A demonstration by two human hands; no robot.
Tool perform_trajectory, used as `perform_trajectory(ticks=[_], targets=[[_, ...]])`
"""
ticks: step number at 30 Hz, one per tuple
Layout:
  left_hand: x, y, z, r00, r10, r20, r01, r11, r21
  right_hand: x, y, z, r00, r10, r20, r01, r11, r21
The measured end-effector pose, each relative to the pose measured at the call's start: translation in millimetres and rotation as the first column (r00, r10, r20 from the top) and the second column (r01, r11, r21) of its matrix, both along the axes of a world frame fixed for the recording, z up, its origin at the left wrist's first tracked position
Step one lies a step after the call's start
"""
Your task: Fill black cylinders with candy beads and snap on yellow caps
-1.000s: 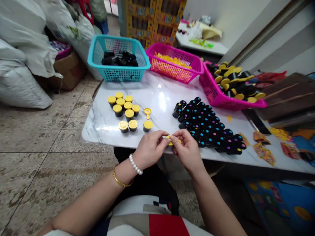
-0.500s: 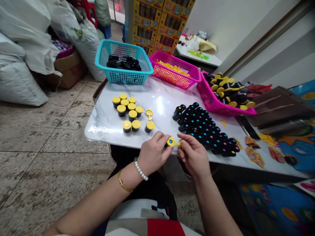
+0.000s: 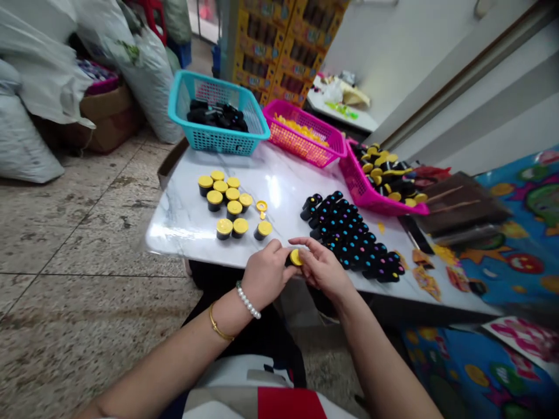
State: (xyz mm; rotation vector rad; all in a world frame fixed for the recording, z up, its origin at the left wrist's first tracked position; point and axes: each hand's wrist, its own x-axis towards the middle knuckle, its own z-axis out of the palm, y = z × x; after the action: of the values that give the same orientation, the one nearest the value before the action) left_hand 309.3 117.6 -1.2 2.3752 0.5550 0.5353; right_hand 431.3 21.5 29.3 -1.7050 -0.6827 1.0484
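Observation:
Between my two hands, at the table's front edge, is a small black container with a yellow cap (image 3: 296, 257). My left hand (image 3: 264, 274) grips its dark side with thumb and fingers. The fingers of my right hand (image 3: 324, 271) close on the yellow cap from the right, its index finger stretched over the top. Just beyond, on the left, stand several yellow-capped black containers (image 3: 233, 209). A loose yellow ring with a tab (image 3: 261, 206) lies beside them. To the right is a tight block of black containers (image 3: 349, 233) with coloured dots on top.
A turquoise basket (image 3: 218, 142) of black pieces stands at the back left. One pink basket (image 3: 301, 148) holds yellow parts; another pink basket (image 3: 371, 201) holds yellow-and-black pieces. A dark phone-like slab (image 3: 417, 235) and yellow scraps (image 3: 425, 282) lie at the right.
The yellow ring's tab, stretched toward my right hand before, is folded over, and the yellow cap now covers the blue dot. My right hand has moved left, close against my left.

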Motion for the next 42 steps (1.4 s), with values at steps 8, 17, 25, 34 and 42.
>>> perform_trajectory(ticks=[8, 17, 25, 34, 42], targets=[[-2.2, -0.1, -2.3, 1.0, 0.025, -0.01, -0.025, 1.0, 0.009, -19.3, -15.3, 1.6, 0.808, -0.012, 0.589, -0.013, 0.999, 0.037], [-9.1, -14.9, -3.7, 0.985, 0.099, 0.14, -0.094, 0.995, -0.046, -17.0, -3.7, -5.4, 0.799, -0.021, 0.601, -0.015, 0.998, 0.054], [-45.3, -13.7, -12.1, 0.954, 0.047, 0.295, -0.07, 0.995, 0.068, -1.9, 71.9, -0.4, 0.788, 0.046, 0.614, -0.163, 0.977, 0.135], [-32.4, 9.3, -1.6, 0.991, 0.001, 0.137, -0.04, 0.958, 0.284, 31.5, 106.8, 0.4, 0.355, 0.075, 0.932, -0.284, 0.958, 0.031], [-16.0, 21.3, -6.0, 0.985, 0.142, 0.101, -0.168, 0.929, 0.329, -8.4, 43.0, 0.6, -0.018, 0.346, 0.938, 0.107, 0.933, -0.342]])
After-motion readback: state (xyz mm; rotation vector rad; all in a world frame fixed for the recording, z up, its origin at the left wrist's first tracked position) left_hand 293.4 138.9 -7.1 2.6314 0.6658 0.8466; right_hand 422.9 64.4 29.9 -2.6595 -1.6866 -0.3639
